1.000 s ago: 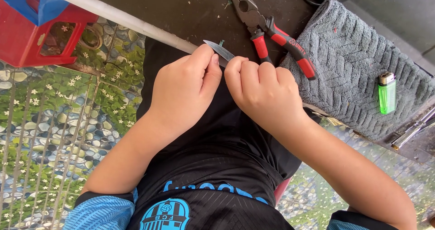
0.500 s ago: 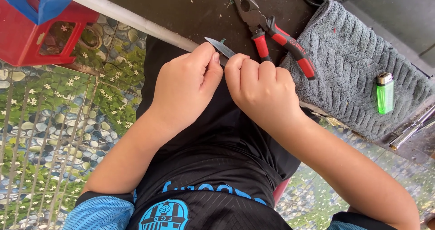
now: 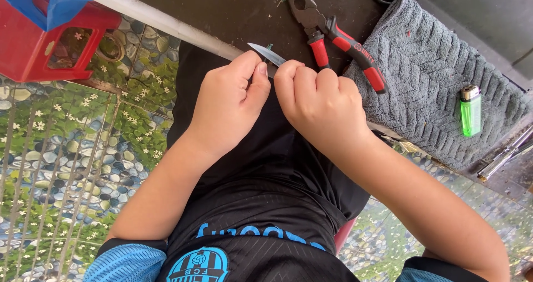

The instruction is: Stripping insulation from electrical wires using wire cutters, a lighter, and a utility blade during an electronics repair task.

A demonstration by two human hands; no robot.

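A dark counter (image 3: 233, 10) with a pale front edge runs across the top of the view, above a floor (image 3: 61, 165) patterned with pebbles and small white flowers. The person sits at it in dark shorts and a black-and-blue shirt, both hands raised together at the counter's edge. A small knife (image 3: 266, 53) shows only its thin grey blade, pointing up and left over the counter edge, just left of the red-handled pliers (image 3: 333, 35). The right hand (image 3: 322, 101) is curled into a fist just below the pliers, its fingers pressed together around what appears to be the knife's hidden handle. The left hand (image 3: 227, 101) sits touching it on the far side from the pliers, fingers closed with the thumb pressed at the blade's base; what it pinches there is too small to tell. The pliers lie on the counter, handles resting against a grey knitted cloth (image 3: 438, 76). A green lighter (image 3: 471, 111) lies on that cloth, well right of the pliers. A red plastic box (image 3: 33, 51) stands on the floor, far left of the pliers.
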